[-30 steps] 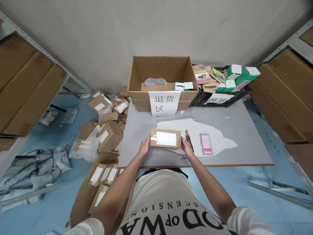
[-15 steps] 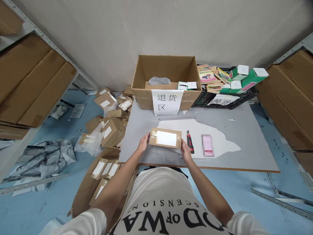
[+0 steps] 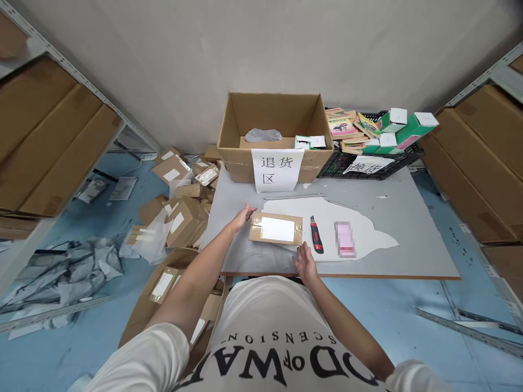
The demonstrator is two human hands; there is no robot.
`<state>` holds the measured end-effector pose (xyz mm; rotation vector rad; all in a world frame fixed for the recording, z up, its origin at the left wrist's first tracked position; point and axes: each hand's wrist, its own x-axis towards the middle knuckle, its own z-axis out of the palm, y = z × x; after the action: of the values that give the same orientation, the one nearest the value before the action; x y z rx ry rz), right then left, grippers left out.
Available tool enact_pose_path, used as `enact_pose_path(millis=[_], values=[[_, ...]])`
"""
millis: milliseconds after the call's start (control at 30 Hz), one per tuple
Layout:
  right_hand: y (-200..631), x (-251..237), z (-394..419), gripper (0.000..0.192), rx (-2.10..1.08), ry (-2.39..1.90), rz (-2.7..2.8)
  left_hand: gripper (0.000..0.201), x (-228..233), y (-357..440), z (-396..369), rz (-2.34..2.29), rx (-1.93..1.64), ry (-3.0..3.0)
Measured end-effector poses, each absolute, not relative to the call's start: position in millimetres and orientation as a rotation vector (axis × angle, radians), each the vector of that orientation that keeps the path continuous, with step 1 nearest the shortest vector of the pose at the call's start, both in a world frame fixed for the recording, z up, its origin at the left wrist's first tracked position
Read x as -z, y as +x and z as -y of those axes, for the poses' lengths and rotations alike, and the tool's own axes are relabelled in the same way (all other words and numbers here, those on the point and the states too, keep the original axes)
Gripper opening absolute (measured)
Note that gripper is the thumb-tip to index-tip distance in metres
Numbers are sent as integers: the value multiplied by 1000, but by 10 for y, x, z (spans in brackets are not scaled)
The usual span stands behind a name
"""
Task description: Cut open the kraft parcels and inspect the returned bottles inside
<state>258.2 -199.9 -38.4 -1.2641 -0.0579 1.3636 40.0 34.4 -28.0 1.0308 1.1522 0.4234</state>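
Cardboard parcel (image 3: pixel 275 228) lies flat between both open hands.

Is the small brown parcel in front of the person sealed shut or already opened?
Sealed shut. The small brown parcel lies flat on the table, clear tape across its ends, white label intact on top. No flap is lifted, and the box cutter lies beside it, untouched.

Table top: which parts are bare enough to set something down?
The table is bare right of the pink item, and along its left edge beside the left hand. The middle holds the parcel and cutter; the back edge is crowded by the cardboard box and crate.
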Motion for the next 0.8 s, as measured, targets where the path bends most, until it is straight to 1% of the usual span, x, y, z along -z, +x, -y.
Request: enact_pose_path(millis=[167, 367, 567, 800], values=[[2551, 270, 1974, 50, -1402, -1208, 1, 76, 312, 413, -320, -1102, -373, 920], [2584, 229, 1944, 47, -1454, -1189, 8, 79, 251, 434, -293, -1079, -393, 793], [2766, 174, 1739, 50, -1444, -1231, 79, 79, 226, 392, -177, -1077, -481, 724], [3228, -107, 1082, 60, -1499, -1369, 347, 83, 170, 396, 206, -1088, -683, 642]])
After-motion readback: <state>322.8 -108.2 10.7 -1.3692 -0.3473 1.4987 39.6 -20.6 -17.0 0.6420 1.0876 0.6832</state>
